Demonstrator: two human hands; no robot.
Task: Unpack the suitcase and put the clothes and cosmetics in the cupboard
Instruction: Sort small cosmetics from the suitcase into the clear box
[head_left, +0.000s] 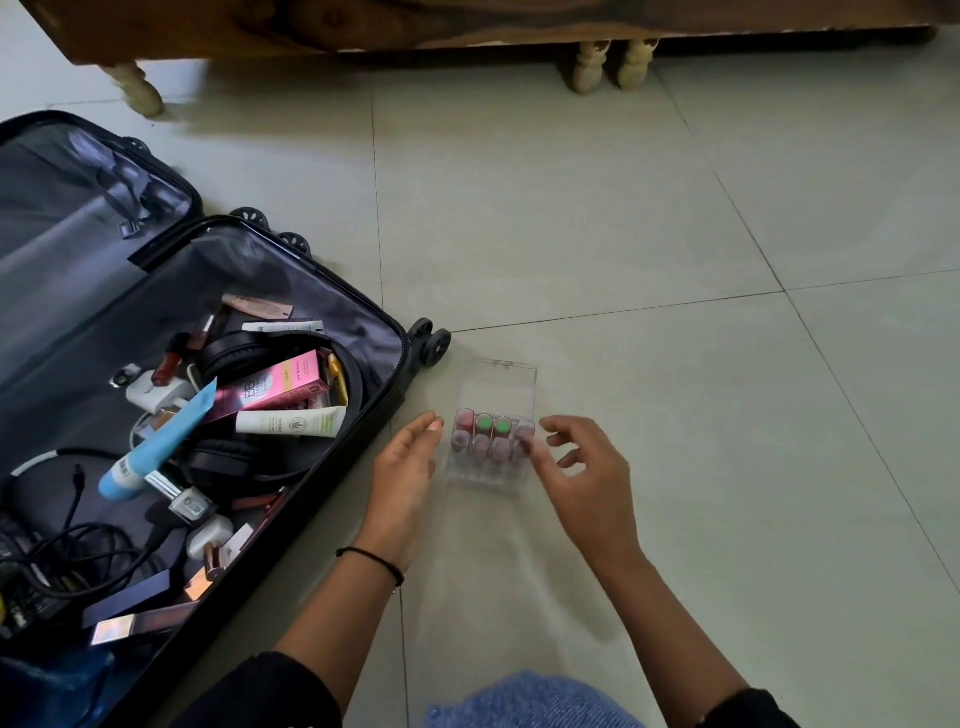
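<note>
While both hands lie low over the tiled floor (675, 249), a clear plastic organizer (496, 387) stands between them, a little toward 6 o'clock from the middle of the view. Its near half holds two rows of lipsticks (484, 425), standing upright; two of them have green tops, and the far half has nothing in it. The left hand (405, 467) is at 7 o'clock, with straight, relaxed fingers just beside the left wall of the organizer and nothing in its grasp; a black band (375, 561) goes around its wrist. The right hand (587, 478) is at 5 o'clock, with loose and spread fingers, also grasping nothing. Its fingertips (527, 448) are at the right-hand lipsticks, but the blur does not let one tell if they touch. The suitcase (317, 291) lies open on the floor at 8 to 9 o'clock, just beside the left hand. Inside it are black headphones (244, 347), a pink box (283, 387), a white tube (291, 422), a blue tube (156, 449), black cables (78, 551) and more small cosmetics, all mixed together. Wooden furniture (467, 21) on turned legs stands at 12 o'clock.
</note>
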